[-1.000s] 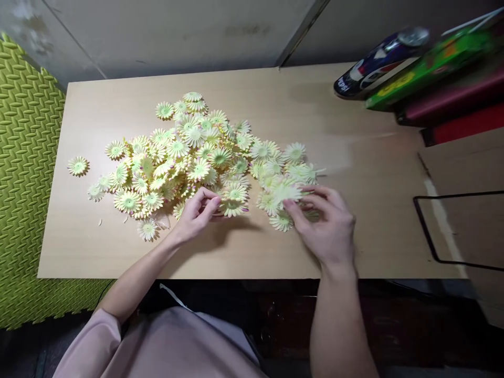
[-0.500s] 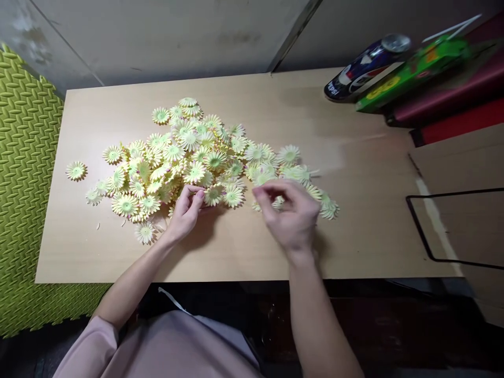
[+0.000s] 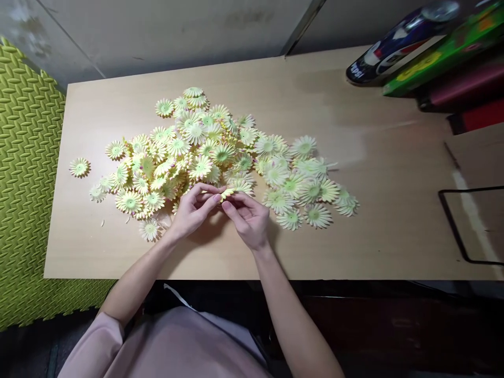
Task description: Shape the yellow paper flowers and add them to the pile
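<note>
Between my two hands is a pale yellow artificial flower (image 3: 227, 195), seen edge-on. My left hand (image 3: 197, 208) pinches it from the left, with thumb and fingers closed. From the right, my right hand (image 3: 249, 216) grips its other side, thumb against the petals. Just beyond my hands lies a heap of yellow-green artificial flower heads (image 3: 177, 147), many overlapping. To the right of my right hand is a looser group of paler flower heads (image 3: 293, 184). One single flower head (image 3: 80, 167) lies apart at the far left.
The wooden tabletop (image 3: 374, 226) meets a grey wall (image 3: 177, 37). At the back right stand a Pepsi can (image 3: 397, 44), a green carton (image 3: 437, 52) and a red item (image 3: 478, 115). A black wire frame (image 3: 449, 226) is at the right, green foam matting (image 3: 29, 184) at the left.
My right hand has moved left from above the right-hand group to meet my left hand at the flower. My left hand has shifted slightly right. The view has turned a little.
</note>
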The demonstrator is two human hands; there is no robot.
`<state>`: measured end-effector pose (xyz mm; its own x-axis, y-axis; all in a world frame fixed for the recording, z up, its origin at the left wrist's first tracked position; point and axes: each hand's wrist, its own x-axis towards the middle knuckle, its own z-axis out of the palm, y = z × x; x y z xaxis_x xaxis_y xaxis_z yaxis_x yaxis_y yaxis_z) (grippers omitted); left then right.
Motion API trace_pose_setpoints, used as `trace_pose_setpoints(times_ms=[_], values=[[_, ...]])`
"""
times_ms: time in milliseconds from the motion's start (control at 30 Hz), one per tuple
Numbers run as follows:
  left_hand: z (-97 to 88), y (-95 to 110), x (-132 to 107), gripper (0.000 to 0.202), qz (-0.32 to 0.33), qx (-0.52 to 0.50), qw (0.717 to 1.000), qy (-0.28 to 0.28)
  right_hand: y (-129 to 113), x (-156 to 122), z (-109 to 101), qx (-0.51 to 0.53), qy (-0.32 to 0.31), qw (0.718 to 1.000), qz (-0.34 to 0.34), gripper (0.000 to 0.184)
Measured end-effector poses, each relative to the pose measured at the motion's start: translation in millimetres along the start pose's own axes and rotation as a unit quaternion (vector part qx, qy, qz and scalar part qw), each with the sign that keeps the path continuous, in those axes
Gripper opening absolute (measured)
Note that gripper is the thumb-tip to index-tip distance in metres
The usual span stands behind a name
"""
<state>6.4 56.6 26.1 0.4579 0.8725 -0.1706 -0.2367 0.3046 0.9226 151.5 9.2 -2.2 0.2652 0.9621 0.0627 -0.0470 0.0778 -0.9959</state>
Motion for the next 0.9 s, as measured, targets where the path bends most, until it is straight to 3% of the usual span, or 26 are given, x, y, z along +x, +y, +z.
trace_pose_setpoints(times_ms=[900], values=[[-1.0,-3.8,1.4,0.036,0.025,0.057,0.998,0.024,-0.7,-2.5,3.1,-0.066,0.037,0.996,-0.047,0.018]])
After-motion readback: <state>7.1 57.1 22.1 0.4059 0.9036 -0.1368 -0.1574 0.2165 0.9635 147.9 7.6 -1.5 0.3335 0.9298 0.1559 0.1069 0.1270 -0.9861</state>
